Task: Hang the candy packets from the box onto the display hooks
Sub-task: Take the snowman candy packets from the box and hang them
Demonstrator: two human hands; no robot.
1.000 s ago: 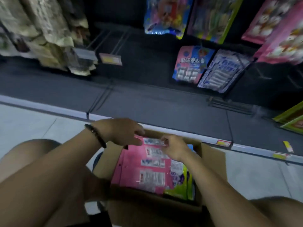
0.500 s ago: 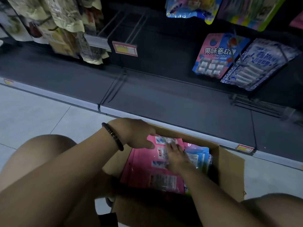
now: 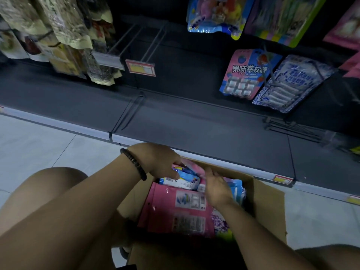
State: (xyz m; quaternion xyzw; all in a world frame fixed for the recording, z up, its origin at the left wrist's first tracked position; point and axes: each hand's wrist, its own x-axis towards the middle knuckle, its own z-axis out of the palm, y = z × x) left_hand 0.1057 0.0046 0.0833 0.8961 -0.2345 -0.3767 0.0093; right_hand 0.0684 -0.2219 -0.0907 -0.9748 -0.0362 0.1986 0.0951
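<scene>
Left hand pinches the blue packet, right hand beside it, grip unclear; bare hooks at 12 o'clock.

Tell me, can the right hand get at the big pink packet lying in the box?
Probably yes. The right hand is inside the open box, beside the pink packet, which lies on top; the left hand grips a blue packet farther back.

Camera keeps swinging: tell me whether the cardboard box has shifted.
No. The cardboard box keeps its far corner just left of the price tag on the shelf rail.
</scene>
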